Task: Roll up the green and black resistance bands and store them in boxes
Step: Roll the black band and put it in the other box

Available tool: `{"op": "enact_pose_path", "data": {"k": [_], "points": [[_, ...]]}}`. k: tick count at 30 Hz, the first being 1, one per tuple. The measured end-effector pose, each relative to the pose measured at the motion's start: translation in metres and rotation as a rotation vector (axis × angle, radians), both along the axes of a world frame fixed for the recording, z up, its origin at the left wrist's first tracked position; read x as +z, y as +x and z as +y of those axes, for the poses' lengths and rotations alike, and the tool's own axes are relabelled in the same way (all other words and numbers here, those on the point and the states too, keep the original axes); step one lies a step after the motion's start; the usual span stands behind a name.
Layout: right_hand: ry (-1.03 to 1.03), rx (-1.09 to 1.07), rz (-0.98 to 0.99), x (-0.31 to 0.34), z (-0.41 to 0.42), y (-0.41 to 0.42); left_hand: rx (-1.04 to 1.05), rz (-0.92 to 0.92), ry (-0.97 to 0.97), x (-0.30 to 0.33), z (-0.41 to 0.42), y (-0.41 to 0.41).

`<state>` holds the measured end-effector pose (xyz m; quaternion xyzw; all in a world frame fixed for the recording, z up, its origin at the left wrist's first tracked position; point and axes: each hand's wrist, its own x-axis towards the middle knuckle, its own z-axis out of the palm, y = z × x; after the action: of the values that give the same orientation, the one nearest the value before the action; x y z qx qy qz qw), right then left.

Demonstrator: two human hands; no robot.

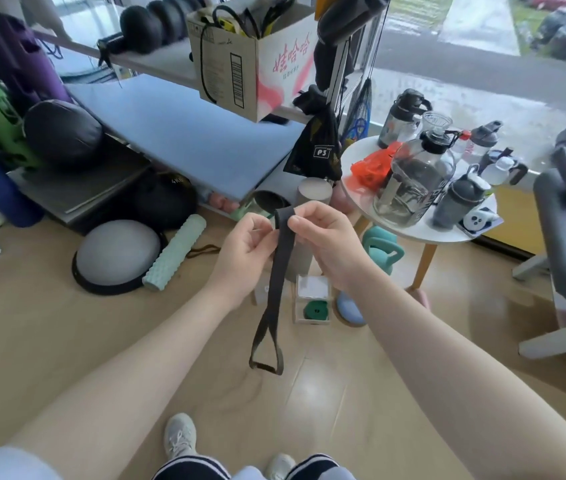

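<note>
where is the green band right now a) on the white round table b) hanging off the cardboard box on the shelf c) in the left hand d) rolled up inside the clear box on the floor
d: the green band lies coiled inside the clear box on the floor, while the left hand and the right hand pinch the top of the black band.

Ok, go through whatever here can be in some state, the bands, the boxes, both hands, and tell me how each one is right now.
Black flat resistance band: unrolled, hanging from both hands, loop open at the bottom.
Green resistance band: rolled up, inside a box.
Clear plastic box: on the floor, lid up.
Left hand: pinching the black band's top end.
Right hand: pinching the same top end.
Cardboard box: on the shelf, open, straps sticking out.
</note>
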<state>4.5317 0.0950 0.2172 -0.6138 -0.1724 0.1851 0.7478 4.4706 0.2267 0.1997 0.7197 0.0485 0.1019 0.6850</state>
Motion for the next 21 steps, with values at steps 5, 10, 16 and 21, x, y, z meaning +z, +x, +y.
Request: {"op": "enact_pose_path", "data": {"k": [5, 10, 16, 21], "points": [[0.043, -0.078, 0.036, 0.002, 0.008, -0.008, -0.024, -0.019, -0.015, -0.007, 0.001, -0.009], [-0.045, 0.003, -0.035, 0.004, 0.010, -0.009, -0.031, -0.027, 0.029, -0.003, 0.008, -0.005], [-0.029, -0.015, -0.014, 0.006, 0.017, -0.005, -0.092, 0.108, 0.225, -0.030, 0.014, -0.002], [-0.006, 0.099, 0.112, -0.003, 0.038, 0.004, -0.071, 0.218, 0.307, -0.068, 0.033, 0.002]]}}
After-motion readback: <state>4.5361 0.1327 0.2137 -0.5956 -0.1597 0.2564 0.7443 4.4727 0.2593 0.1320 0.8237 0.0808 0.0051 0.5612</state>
